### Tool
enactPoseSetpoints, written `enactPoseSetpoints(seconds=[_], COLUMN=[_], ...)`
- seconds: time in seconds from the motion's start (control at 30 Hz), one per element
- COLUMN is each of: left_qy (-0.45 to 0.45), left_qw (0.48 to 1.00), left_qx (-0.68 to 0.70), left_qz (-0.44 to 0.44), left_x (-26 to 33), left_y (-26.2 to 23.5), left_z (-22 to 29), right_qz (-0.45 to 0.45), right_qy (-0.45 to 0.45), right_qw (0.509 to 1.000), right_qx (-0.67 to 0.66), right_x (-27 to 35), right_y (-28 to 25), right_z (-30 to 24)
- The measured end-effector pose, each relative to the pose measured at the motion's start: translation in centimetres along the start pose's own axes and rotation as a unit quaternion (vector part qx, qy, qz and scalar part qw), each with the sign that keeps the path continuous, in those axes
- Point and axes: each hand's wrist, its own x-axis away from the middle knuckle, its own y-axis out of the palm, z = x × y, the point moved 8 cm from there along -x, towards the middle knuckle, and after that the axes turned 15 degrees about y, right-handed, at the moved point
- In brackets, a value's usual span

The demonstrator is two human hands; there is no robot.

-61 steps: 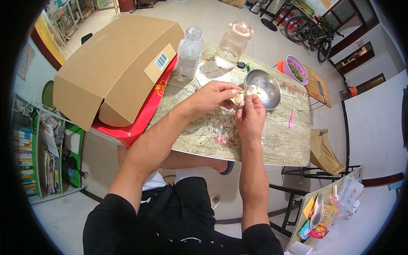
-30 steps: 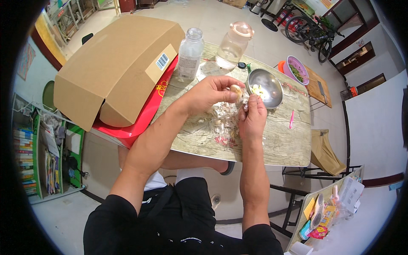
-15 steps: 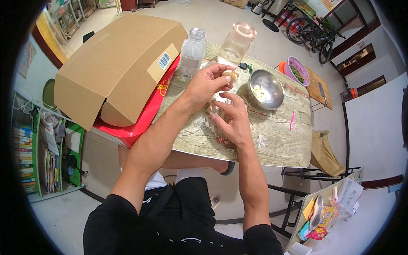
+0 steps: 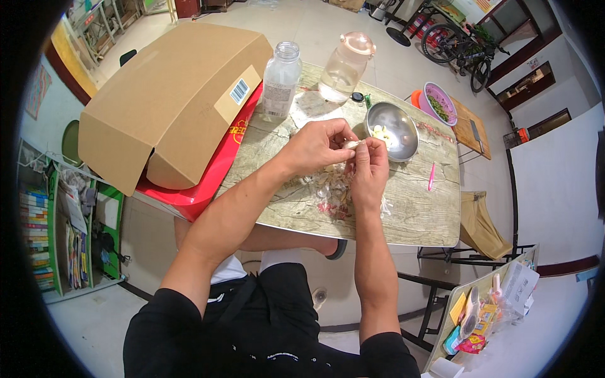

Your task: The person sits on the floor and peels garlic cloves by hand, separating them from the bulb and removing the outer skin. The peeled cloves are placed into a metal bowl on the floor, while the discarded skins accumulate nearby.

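Observation:
Above the middle of the table, my left hand (image 4: 317, 147) is closed on a piece of garlic (image 4: 351, 145). The fingertips of my right hand (image 4: 369, 169) pinch the same garlic from the other side. My fingers partly cover it, so I cannot tell whether it is one clove or several. Under my hands lies a litter of papery garlic skins (image 4: 333, 189) on the wood-patterned table (image 4: 403, 214). Just beyond my right hand stands a steel bowl (image 4: 403, 129) with pale peeled cloves (image 4: 380, 132) in it.
On the left a big cardboard box (image 4: 170, 94) sits over a red tray (image 4: 208, 195). An open clear jar (image 4: 280, 82) and a pink-lidded jug (image 4: 345, 69) stand at the back. A pink slim tool (image 4: 432, 177) lies at the right. Beyond is a purple basin (image 4: 437, 113).
My right hand has risen from the skins to the garlic and now pinches it. My left hand has come slightly down and nearer, still holding the garlic.

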Motion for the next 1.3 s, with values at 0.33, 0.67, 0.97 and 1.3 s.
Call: enactPoseSetpoints(seconds=[0.33, 0.67, 0.97, 1.3], left_qy=[-0.024, -0.008, 0.055, 0.127], left_qw=[0.988, 0.984, 0.935, 0.935], left_qx=[0.149, 0.111, -0.346, -0.326], left_qz=[0.034, 0.137, 0.049, -0.064], left_x=[0.0, -0.4, 0.1, -0.5], left_y=[0.5, -2.2, -3.1, -0.6], left_z=[-0.1, 0.1, 0.7, 3.6], right_qz=[-0.004, -0.018, -0.005, 0.016], right_qy=[-0.019, 0.025, 0.069, 0.048], right_qw=[1.000, 0.999, 0.992, 0.998], right_qx=[-0.007, -0.027, -0.107, -0.029], right_x=[0.2, -0.5, -1.1, -1.0], right_y=[-0.2, -0.3, -1.4, -2.1], right_z=[-0.2, 0.7, 1.9, 1.7])
